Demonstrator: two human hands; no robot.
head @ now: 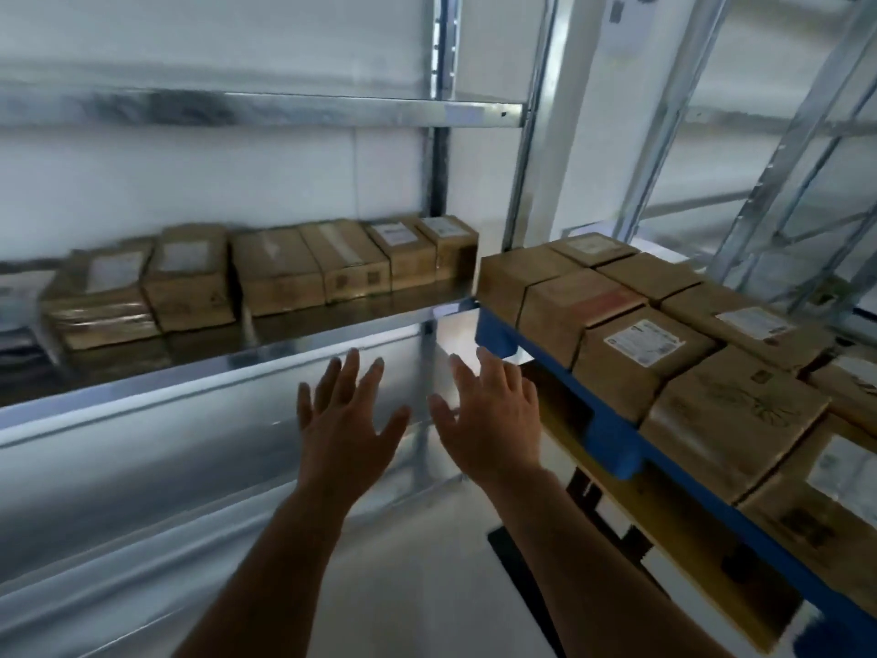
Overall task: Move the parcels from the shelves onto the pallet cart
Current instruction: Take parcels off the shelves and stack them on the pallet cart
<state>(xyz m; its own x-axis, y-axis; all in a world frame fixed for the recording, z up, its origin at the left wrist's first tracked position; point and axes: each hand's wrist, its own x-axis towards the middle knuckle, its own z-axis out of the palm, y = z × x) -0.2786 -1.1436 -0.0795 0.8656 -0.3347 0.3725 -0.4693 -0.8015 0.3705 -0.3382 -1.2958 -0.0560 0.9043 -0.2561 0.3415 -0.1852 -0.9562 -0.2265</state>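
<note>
I'm looking at the metal shelving (265, 346) filling the left of the view, its middle shelf carrying a row of brown cardboard parcels (280, 270) pushed toward the back wall. To my right the blue pallet cart (612, 436) stands with its corner just beside the shelf's end, already loaded with a close-packed layer of similar parcels (645, 363). A second metal rack (783, 182) rises behind the cart.

The shelf parcels sit above and beyond both hands, well apart from them; the shelf's front lip lies between my fingers and the boxes. The cart's parcels are nearer my right hand (489, 415), off to its right, not touching it.

The parcels are plain kraft boxes, roughly alike in size, several with white shipping labels on top and small dark printed marks on the front faces. The two at the left end of the shelf look wrapped in glossy tape.

My left hand (349, 420) and right hand hover side by side below the shelf edge, backs toward me, fingers spread and straight, holding nothing.
</note>
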